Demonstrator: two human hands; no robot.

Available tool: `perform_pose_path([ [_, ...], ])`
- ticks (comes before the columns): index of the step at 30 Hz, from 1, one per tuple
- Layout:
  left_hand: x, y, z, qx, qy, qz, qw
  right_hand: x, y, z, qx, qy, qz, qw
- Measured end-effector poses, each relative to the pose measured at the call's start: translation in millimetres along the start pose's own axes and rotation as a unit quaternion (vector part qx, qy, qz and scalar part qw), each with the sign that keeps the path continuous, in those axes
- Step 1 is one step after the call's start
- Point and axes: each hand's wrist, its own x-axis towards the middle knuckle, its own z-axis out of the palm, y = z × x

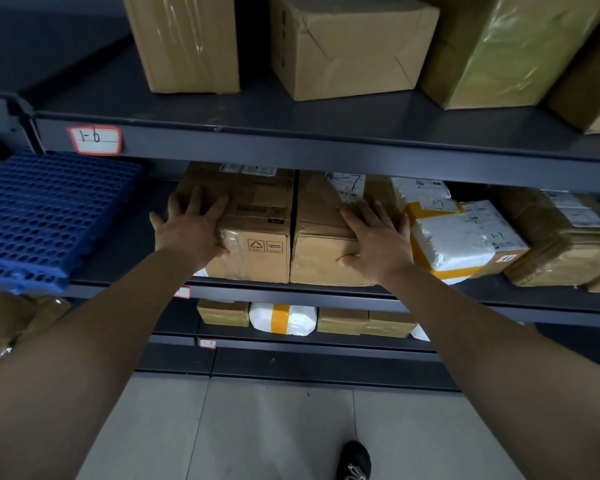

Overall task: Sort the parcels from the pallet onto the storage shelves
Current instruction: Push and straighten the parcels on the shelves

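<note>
Dark grey metal shelving fills the view, with pale floor tiles below it. On the middle shelf, near its front edge, two brown cardboard parcels stand side by side, a thin dark gap between them. The left parcel has printed markings and a recycling symbol on its front. The right parcel is plainer, with a white label on top marked by hand.

The left hand lies over the top left corner of the left parcel, fingers spread and fairly straight, thumb down against the front face. The right hand lies the same way on the right end of the right parcel, fingers apart on top, thumb on the front. Neither hand closes around its parcel.

Just right of the right hand sits a white padded parcel with yellow tape, then a brown wrapped bundle. Left of the parcels a blue perforated pallet rests on the same level.

On the upper shelf stand larger cartons; a red-edged tag reading 1-6 is stuck to its front rail. On the lower shelf are small boxes and a white bag with yellow tape. A black shoe shows at the bottom edge.
</note>
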Motion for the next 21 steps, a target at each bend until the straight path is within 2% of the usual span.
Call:
perform_pose_path([
  [6,-5,14,-7,0.020,0.007,0.011,1.000,-11,6,-4,-0.003,0.026,-0.007,1.000],
  [10,-11,51,-26,-0.026,0.008,0.051,0.998,-31,40,-16,0.016,0.037,0.007,0.999],
  [17,-29,180,-51,-0.045,0.050,0.178,0.982,-60,144,-30,0.011,-0.005,0.108,0.994],
  [21,-29,264,-45,-0.037,0.049,0.242,0.968,-65,211,-24,-0.010,-0.037,0.127,0.991],
])
